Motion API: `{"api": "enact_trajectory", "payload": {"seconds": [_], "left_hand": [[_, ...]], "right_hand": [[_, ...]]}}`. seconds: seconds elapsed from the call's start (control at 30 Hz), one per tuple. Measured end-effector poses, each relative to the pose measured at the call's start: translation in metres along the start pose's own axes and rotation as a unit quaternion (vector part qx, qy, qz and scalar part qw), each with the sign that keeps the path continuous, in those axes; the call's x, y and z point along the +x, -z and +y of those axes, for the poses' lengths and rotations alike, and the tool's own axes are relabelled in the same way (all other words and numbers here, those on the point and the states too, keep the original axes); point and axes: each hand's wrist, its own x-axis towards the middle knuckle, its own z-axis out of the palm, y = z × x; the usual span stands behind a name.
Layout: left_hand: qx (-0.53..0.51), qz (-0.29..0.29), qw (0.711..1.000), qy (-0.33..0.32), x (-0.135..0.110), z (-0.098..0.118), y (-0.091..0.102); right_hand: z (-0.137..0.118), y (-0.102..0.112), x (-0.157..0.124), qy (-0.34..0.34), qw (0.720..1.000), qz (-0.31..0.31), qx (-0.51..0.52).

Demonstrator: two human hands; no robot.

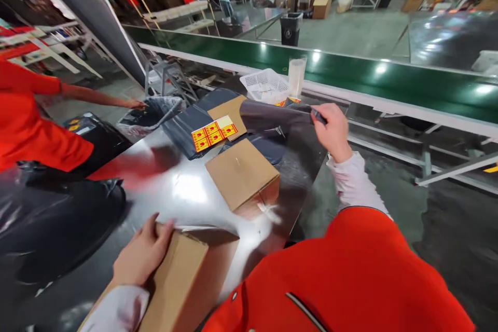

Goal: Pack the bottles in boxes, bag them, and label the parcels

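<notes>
Your orange-red jacket (334, 275) fills the bottom of the view, and just beyond it your left hand (143, 251) rests on a kraft cardboard box (177, 285), its fingers (165, 228) open and flat against the box, not gripping. Ahead of those fingers, bare shiny steel tabletop (187, 189) leaves open room up to a second cardboard box (241, 174), which sits between your hands. Your right hand (332, 132) is out by the table's right edge, with the floor just below it. Its fingers (324, 111) are closed in a pinch on the end of a dark grey poly mailer (272, 116), drawn out across the table. Left of those fingers, a sheet of yellow and red warning labels (213, 134) lies on a flat piece of cardboard (229, 114) and another dark mailer (187, 124). Farther left, a co-worker's hand (136, 105) reaches over a plastic-lined waste bin (150, 116) holding dark plastic, and a large black plastic sack (50, 233) bulges at the table's left side. Beyond your right fingers stand a white plastic basket (266, 85) and a translucent cup (296, 75), backed by a green conveyor belt (311, 59).
</notes>
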Motion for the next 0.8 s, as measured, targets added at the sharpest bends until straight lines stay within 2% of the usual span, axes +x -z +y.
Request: {"api": "enact_trajectory", "payload": {"seconds": [0.07,0.1,0.23,0.3,0.37,0.43,0.5,0.57,0.63,0.7,0.73,0.8], "left_hand": [[0.025,-0.010,1.000,-0.013,-0.007,0.009,-0.001],[0.032,-0.005,0.999,-0.023,-0.011,0.007,-0.001],[0.052,0.021,0.996,-0.070,-0.026,-0.029,0.000],[0.074,0.020,0.992,-0.104,-0.031,-0.043,0.003],[0.100,0.010,0.985,-0.140,-0.033,-0.041,0.006],[0.116,0.009,0.980,-0.162,-0.036,-0.021,0.008],[0.119,0.035,0.977,-0.175,-0.044,0.008,0.006],[0.125,0.085,0.962,-0.226,-0.057,0.033,0.004],[0.108,0.122,0.944,-0.287,-0.077,0.040,0.003],[0.036,0.156,0.940,-0.301,-0.099,0.021,0.001],[-0.018,0.180,0.946,-0.270,-0.110,0.002,-0.002],[-0.132,0.234,0.952,-0.146,-0.133,-0.045,-0.015]], "right_hand": [[-0.022,0.050,-0.010,0.034,0.999,0.023,-0.027],[-0.035,0.072,-0.018,0.045,0.998,0.024,-0.034],[-0.092,0.144,-0.063,0.056,0.998,0.002,-0.009],[-0.122,0.173,-0.089,0.062,0.995,-0.074,0.024],[-0.152,0.200,-0.114,0.081,0.974,-0.203,0.064],[-0.182,0.222,-0.134,0.109,0.930,-0.336,0.100],[-0.210,0.237,-0.151,0.127,0.885,-0.430,0.122],[-0.232,0.238,-0.167,0.129,0.857,-0.481,0.136],[-0.244,0.218,-0.184,0.117,0.850,-0.493,0.145],[-0.249,0.177,-0.205,0.086,0.857,-0.490,0.137],[-0.251,0.150,-0.217,0.063,0.859,-0.493,0.121],[-0.256,0.094,-0.240,-0.016,0.871,-0.478,0.115]]}}
